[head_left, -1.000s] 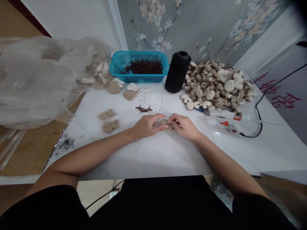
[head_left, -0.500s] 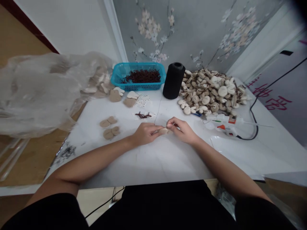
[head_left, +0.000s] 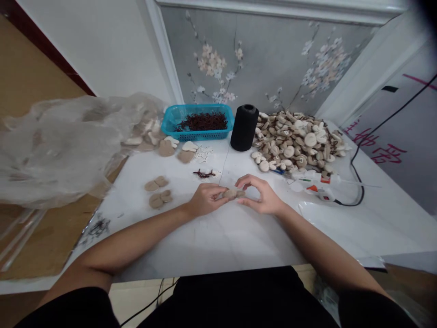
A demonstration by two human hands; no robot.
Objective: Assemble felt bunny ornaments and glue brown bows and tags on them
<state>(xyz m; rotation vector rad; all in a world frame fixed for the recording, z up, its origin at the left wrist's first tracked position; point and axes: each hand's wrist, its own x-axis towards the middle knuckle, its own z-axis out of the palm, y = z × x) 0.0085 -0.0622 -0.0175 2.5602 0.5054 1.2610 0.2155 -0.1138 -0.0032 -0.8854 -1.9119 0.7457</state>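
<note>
A small beige padded fabric piece [head_left: 230,194] with rounded lobes is held just above the white table. My left hand [head_left: 204,199] pinches its left side between thumb and fingers. My right hand [head_left: 262,197] curves around its right end, thumb below and fingertips above, touching it. A thin dark thread [head_left: 224,165] runs from the black thread cone [head_left: 244,127] down toward the piece; where it ends is hidden. Left of my left hand lie matching beige pieces [head_left: 156,200]. Several dark brown cord loops [head_left: 205,174] lie beyond my hands.
A blue basket [head_left: 166,122] holds many brown cords. The large pile of finished-looking beige pieces [head_left: 300,143] stands back right, with a glue gun [head_left: 324,193] and its black cable before it. Small white bits [head_left: 204,153] lie mid-table. A plastic bag [head_left: 61,150] covers the left side.
My right hand has opened from a close pinch into a wider curve around the piece's right end. More of the beige piece shows now. The camera view has tilted up slightly.
</note>
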